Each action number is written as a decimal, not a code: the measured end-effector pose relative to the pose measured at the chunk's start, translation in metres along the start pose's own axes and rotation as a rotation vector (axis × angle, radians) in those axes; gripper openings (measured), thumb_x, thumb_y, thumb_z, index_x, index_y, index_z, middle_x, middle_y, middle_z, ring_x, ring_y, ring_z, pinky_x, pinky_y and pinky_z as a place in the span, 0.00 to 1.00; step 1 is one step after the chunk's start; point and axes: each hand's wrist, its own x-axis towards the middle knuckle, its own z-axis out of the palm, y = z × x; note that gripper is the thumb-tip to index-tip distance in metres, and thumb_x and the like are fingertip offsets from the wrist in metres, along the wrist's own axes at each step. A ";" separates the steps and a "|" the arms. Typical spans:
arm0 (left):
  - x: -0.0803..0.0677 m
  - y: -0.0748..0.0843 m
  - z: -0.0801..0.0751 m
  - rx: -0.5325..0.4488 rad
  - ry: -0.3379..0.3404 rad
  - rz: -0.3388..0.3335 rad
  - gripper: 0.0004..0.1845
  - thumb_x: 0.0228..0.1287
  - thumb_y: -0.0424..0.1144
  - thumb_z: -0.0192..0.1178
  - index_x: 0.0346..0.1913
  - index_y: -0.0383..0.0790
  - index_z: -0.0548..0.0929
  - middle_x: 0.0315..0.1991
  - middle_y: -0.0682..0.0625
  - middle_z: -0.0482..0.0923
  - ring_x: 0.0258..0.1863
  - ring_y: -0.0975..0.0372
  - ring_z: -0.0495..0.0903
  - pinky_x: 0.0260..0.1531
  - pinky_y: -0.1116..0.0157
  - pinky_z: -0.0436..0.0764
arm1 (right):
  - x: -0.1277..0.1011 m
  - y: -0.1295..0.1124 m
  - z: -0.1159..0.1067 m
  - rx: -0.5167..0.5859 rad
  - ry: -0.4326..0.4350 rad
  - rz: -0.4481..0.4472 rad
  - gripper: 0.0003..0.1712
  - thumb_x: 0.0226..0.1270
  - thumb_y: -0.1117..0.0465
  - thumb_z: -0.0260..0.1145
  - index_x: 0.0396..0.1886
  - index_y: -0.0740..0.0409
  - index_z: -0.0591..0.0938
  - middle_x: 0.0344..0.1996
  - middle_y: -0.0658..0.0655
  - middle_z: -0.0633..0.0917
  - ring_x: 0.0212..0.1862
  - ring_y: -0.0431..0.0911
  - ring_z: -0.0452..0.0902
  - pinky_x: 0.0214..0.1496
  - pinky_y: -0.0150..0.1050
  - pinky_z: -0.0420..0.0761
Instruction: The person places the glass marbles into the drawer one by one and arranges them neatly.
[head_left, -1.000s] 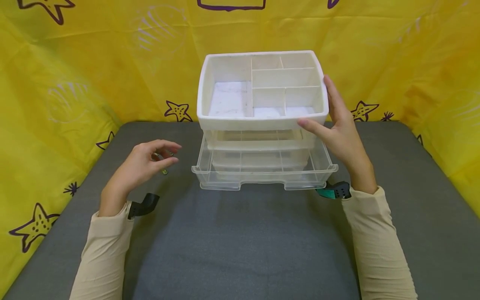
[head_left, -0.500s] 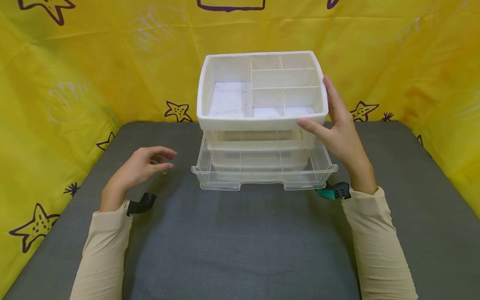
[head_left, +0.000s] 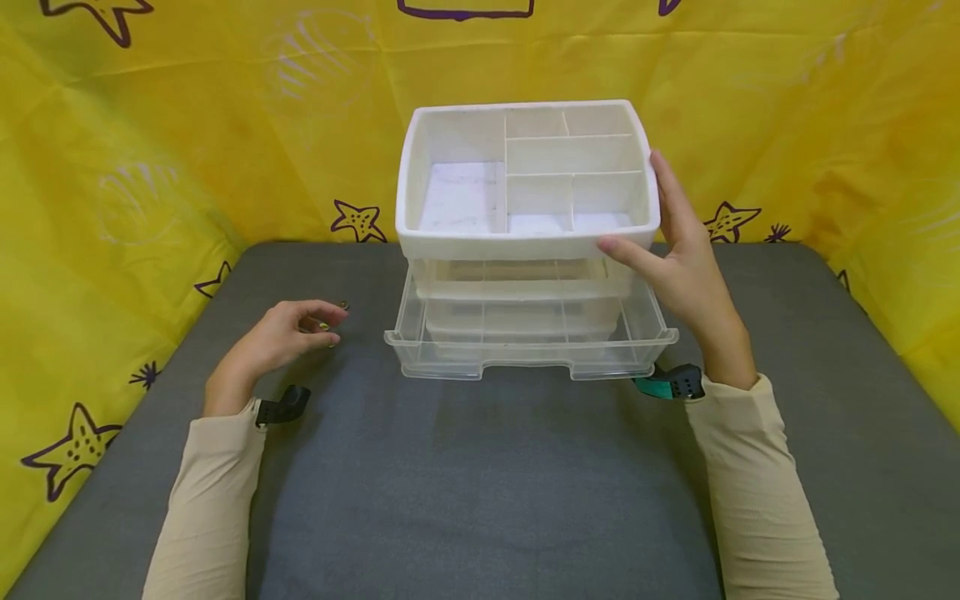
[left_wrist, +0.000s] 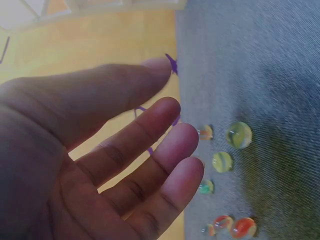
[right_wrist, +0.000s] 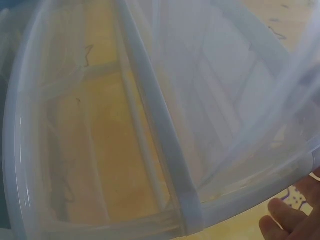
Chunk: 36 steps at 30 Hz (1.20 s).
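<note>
Glass marbles (left_wrist: 239,135) lie just beneath and beyond the left hand (head_left: 273,343), its thumb and fingers parted, holding nothing; the right hand (head_left: 686,271), well apart, grips the white compartment organizer (head_left: 517,247), whose long axis runs crosswise between the hands.

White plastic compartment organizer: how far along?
Looks done: transparent plastic drawer stands open. In hand: right hand grips the organizer; left hand, holding nothing, hovers near round multicoloured glass marbles. Remaining, probably: storing those marbles, which lie on grey fabric.
</note>
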 end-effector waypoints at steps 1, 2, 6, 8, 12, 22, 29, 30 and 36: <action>0.001 -0.002 0.001 0.001 -0.005 -0.002 0.19 0.66 0.34 0.65 0.58 0.31 0.80 0.59 0.34 0.79 0.48 0.50 0.80 0.41 0.74 0.76 | 0.000 0.000 0.000 0.000 0.000 0.000 0.54 0.62 0.65 0.72 0.80 0.41 0.52 0.76 0.49 0.62 0.67 0.48 0.67 0.66 0.41 0.77; 0.001 -0.004 0.001 0.002 -0.012 -0.001 0.20 0.65 0.34 0.65 0.58 0.31 0.80 0.58 0.34 0.79 0.47 0.50 0.80 0.41 0.74 0.77 | 0.000 0.000 0.000 0.001 0.001 -0.001 0.54 0.62 0.65 0.72 0.80 0.40 0.52 0.76 0.49 0.63 0.67 0.48 0.67 0.65 0.40 0.77; 0.003 -0.011 0.003 0.010 -0.041 -0.011 0.20 0.65 0.33 0.65 0.59 0.30 0.80 0.57 0.33 0.79 0.47 0.49 0.81 0.42 0.68 0.78 | 0.000 0.001 0.000 0.007 0.002 -0.003 0.54 0.61 0.65 0.72 0.80 0.40 0.52 0.75 0.49 0.63 0.66 0.47 0.67 0.64 0.37 0.78; 0.004 -0.014 0.004 0.012 -0.052 -0.016 0.20 0.65 0.33 0.65 0.59 0.30 0.79 0.56 0.32 0.79 0.48 0.47 0.81 0.43 0.64 0.79 | 0.000 0.001 0.000 0.008 0.001 -0.003 0.54 0.61 0.65 0.72 0.80 0.40 0.52 0.76 0.49 0.63 0.66 0.47 0.67 0.63 0.36 0.78; 0.006 -0.015 0.006 0.014 -0.067 -0.021 0.19 0.65 0.32 0.64 0.58 0.29 0.79 0.55 0.31 0.79 0.48 0.45 0.81 0.46 0.58 0.80 | 0.000 0.001 0.000 0.007 0.002 0.001 0.54 0.61 0.65 0.72 0.80 0.39 0.52 0.75 0.49 0.63 0.66 0.48 0.67 0.61 0.34 0.79; 0.008 -0.019 0.010 0.040 -0.118 0.005 0.17 0.63 0.24 0.59 0.55 0.26 0.80 0.50 0.31 0.81 0.46 0.45 0.82 0.44 0.56 0.80 | 0.001 0.002 0.000 0.011 0.002 -0.006 0.54 0.61 0.65 0.72 0.80 0.40 0.52 0.75 0.50 0.63 0.66 0.48 0.67 0.67 0.39 0.76; 0.009 -0.023 0.011 0.053 -0.096 0.002 0.16 0.62 0.21 0.57 0.53 0.27 0.82 0.47 0.32 0.82 0.44 0.46 0.82 0.43 0.56 0.80 | 0.001 0.001 0.001 0.004 0.004 -0.007 0.54 0.61 0.65 0.72 0.79 0.39 0.53 0.75 0.50 0.64 0.65 0.47 0.67 0.66 0.40 0.76; 0.009 -0.024 0.011 0.054 -0.092 0.004 0.15 0.62 0.22 0.58 0.52 0.27 0.82 0.47 0.32 0.83 0.43 0.46 0.82 0.42 0.56 0.80 | 0.001 0.001 0.001 0.003 0.004 -0.006 0.54 0.61 0.65 0.72 0.79 0.39 0.53 0.75 0.50 0.64 0.65 0.47 0.67 0.66 0.40 0.76; 0.011 -0.025 0.014 0.063 -0.076 0.008 0.14 0.61 0.22 0.60 0.50 0.26 0.83 0.46 0.32 0.83 0.42 0.46 0.83 0.42 0.56 0.80 | 0.001 0.002 0.001 0.008 0.003 -0.006 0.53 0.61 0.65 0.72 0.79 0.39 0.53 0.75 0.50 0.64 0.66 0.48 0.67 0.67 0.43 0.76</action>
